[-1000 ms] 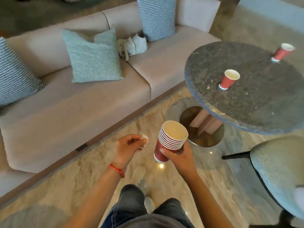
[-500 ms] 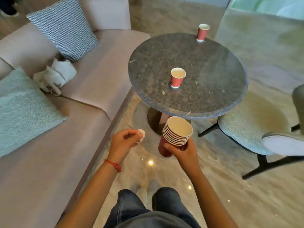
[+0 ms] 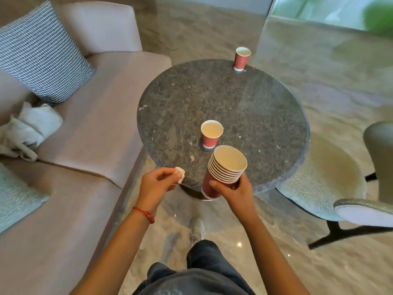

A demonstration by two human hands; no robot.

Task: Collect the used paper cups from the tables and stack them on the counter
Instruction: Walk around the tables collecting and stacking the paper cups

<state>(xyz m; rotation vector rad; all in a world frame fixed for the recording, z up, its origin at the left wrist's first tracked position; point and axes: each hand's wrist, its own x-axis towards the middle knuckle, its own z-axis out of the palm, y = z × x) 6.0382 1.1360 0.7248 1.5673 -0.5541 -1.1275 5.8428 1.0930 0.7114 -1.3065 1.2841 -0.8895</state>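
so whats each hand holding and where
Right hand grips the cup stack round its lower side. Left hand pinches a white wad at the fingertips.

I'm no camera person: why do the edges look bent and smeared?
Head view: the wide lens bows the sofa and chair outward; the green shape top right is blurred; floor glints are lamp glare; the nearer cup stays sharp.

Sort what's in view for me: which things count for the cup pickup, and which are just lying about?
Part of the job:
- stack of cups held in the right hand
- near cup on the round table
- far cup at the table's far edge

Just lying about:
- white wad pinched in the left hand
- patterned cushion on the sofa
- crumpled cloth
- chair
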